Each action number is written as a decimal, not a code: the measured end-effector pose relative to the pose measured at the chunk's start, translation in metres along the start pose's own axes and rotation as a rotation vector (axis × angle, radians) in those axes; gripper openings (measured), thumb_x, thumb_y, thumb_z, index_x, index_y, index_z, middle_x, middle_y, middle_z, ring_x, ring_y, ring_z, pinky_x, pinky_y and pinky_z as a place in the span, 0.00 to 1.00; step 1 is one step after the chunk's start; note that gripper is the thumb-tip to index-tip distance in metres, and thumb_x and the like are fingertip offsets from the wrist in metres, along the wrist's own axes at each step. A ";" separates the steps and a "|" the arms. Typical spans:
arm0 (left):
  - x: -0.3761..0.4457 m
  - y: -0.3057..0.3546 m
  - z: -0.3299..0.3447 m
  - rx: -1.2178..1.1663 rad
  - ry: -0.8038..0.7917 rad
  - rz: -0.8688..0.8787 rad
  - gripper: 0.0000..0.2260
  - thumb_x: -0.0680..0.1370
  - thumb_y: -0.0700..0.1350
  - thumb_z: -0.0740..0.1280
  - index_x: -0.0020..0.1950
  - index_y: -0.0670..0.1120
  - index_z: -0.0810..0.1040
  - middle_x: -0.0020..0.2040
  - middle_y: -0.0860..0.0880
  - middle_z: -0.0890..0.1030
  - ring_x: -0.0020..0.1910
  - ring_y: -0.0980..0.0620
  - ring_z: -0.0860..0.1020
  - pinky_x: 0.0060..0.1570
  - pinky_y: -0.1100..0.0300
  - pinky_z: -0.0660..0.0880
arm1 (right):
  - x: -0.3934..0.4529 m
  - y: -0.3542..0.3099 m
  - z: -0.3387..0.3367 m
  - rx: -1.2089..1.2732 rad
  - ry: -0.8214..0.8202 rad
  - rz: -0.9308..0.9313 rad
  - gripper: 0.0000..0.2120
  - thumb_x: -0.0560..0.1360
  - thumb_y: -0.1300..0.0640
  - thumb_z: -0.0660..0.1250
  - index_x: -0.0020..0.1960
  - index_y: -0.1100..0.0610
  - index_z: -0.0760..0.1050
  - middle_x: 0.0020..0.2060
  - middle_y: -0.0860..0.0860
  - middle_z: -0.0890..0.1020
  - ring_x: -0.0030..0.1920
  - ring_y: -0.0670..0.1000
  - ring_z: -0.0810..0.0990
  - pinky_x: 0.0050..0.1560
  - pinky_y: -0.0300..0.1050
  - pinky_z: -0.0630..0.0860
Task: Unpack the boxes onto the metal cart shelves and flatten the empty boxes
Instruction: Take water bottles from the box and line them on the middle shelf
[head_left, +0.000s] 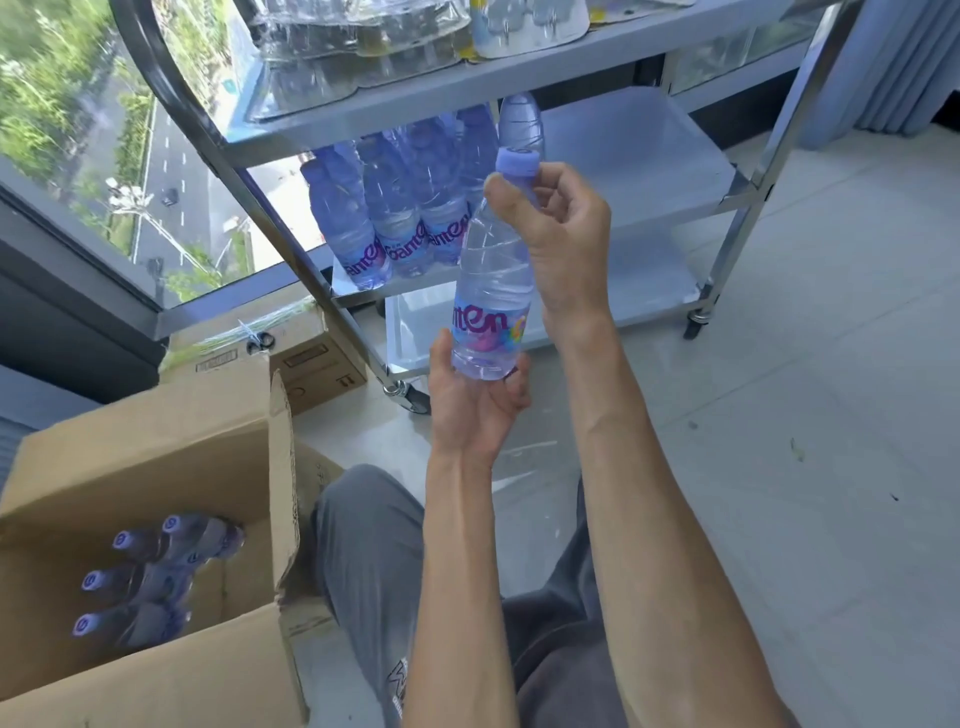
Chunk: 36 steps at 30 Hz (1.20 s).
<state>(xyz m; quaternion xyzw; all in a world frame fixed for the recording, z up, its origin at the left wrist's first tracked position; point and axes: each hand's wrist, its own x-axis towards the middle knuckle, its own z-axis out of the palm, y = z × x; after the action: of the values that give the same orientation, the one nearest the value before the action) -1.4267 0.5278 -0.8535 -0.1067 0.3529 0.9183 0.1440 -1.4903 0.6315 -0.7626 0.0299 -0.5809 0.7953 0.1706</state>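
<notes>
Both hands clamped on one bottle (488, 291): left hand (475, 400) under its base, right hand (558, 234) at the neck, before the cart (748, 192); open box (156, 545) at left.

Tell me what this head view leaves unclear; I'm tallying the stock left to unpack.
- Open box: its near wall hides part of the inside, so the count of bottles in it is uncertain.
- Middle-shelf bottles: overlapping, back row hidden.
- Top-shelf packs: cut off by the frame's top edge.
- Closed box: contents unseen.
</notes>
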 end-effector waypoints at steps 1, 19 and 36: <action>0.001 -0.001 0.002 -0.060 -0.025 0.030 0.24 0.78 0.58 0.57 0.67 0.43 0.69 0.52 0.42 0.74 0.41 0.48 0.78 0.36 0.59 0.73 | 0.000 -0.001 0.001 -0.006 -0.013 0.004 0.09 0.71 0.54 0.76 0.47 0.58 0.81 0.35 0.44 0.82 0.38 0.45 0.79 0.42 0.39 0.76; 0.020 0.008 0.004 0.261 0.114 -0.005 0.21 0.83 0.54 0.57 0.64 0.38 0.74 0.54 0.37 0.78 0.41 0.42 0.81 0.36 0.55 0.77 | -0.014 0.013 -0.025 0.106 -0.175 0.089 0.17 0.72 0.58 0.76 0.56 0.65 0.76 0.45 0.57 0.85 0.45 0.55 0.84 0.48 0.49 0.79; 0.064 0.028 0.032 0.110 0.160 0.200 0.13 0.85 0.50 0.59 0.55 0.42 0.78 0.52 0.40 0.80 0.45 0.44 0.81 0.52 0.49 0.80 | 0.005 0.041 -0.017 -0.233 -0.178 -0.048 0.41 0.65 0.62 0.77 0.74 0.60 0.64 0.62 0.56 0.79 0.62 0.55 0.79 0.62 0.58 0.76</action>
<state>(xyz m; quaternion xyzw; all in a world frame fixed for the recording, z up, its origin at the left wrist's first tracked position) -1.4986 0.5417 -0.8324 -0.1360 0.4219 0.8959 0.0286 -1.5053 0.6378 -0.8046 0.0939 -0.6811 0.7125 0.1397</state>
